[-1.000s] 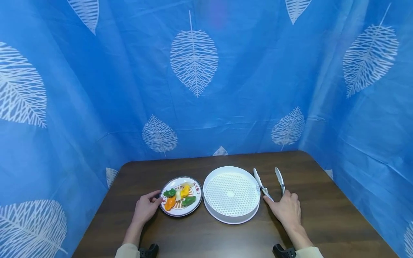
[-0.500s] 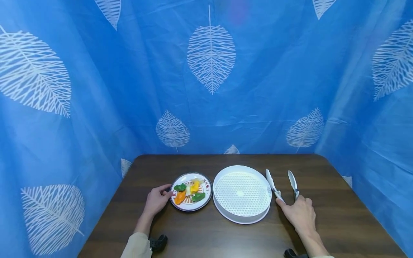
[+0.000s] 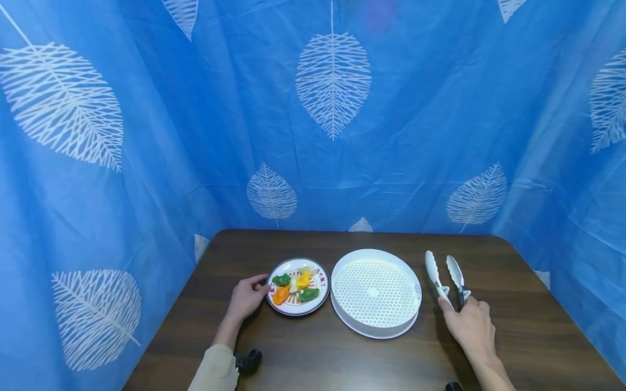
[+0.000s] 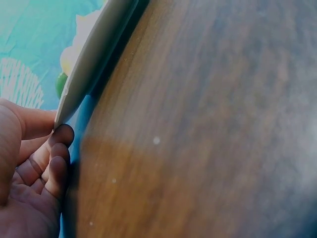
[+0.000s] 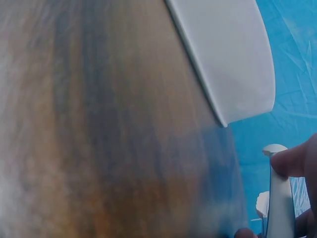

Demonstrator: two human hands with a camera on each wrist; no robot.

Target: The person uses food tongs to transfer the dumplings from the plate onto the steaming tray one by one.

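Observation:
At the left of the table, my left hand (image 3: 246, 300) pinches the near-left rim of a white plate (image 3: 288, 266) between thumb and fingers. The left wrist view has the thumb over the rim and fingertips under it. On the plate lie small lumpy food-like pieces: green (image 3: 308, 295), orange (image 3: 281, 295), yellow (image 3: 303, 279) and pale ones. My right hand (image 3: 473, 327) grips white-tipped tongs (image 3: 432, 269) by the handles, the tips pointing away and spread apart. In the right wrist view a finger presses along one tong arm (image 5: 280, 208).
A round white tray (image 3: 374, 290) with a perforated bottom stands between the plate and the tongs, right beside the plate. The dark wooden table (image 3: 303, 358) ends at a blue leaf-patterned curtain (image 3: 391, 136) at the back and sides.
The tongs have moved right, away from the round tray, and their tips are closer together. The left hand stays at the plate rim. The head view has turned a little left.

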